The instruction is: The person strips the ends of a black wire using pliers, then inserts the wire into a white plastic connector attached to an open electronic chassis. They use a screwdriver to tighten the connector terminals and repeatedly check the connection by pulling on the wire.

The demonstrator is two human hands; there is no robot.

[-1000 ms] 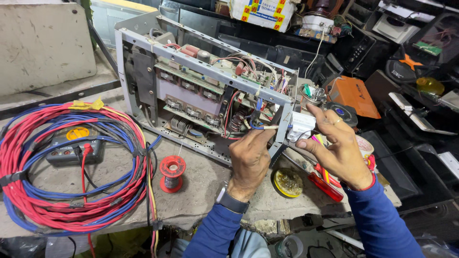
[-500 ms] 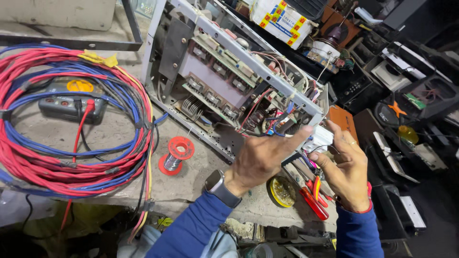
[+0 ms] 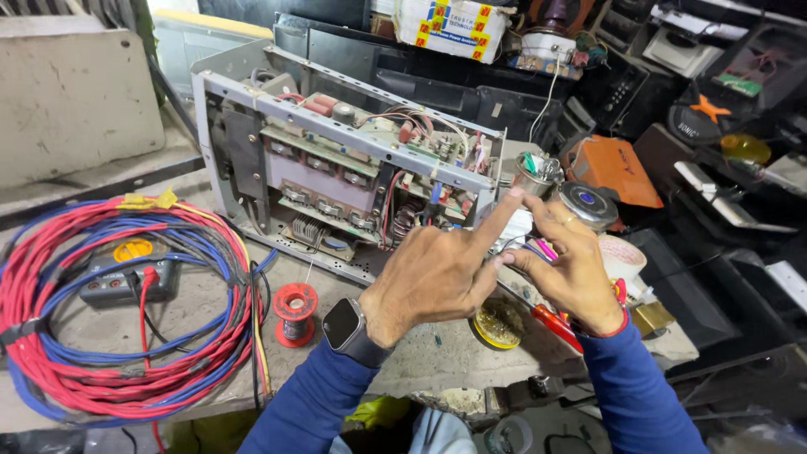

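My left hand (image 3: 437, 277) pointed one finger at the open metal chassis (image 3: 336, 168) — my right hand (image 3: 572, 269) pinched thin wires (image 3: 538, 250) beside it

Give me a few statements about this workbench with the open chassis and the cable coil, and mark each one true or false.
1. The left hand points a finger toward the corner of the open metal chassis. True.
2. A coil of red and blue cable lies left of the chassis. True.
3. The small red spool sits on top of the chassis. False: it stands on the bench in front of it.
4. The right hand grips a hammer. False: its fingers pinch thin wires near the chassis corner.
5. A watch is on the left wrist. True.
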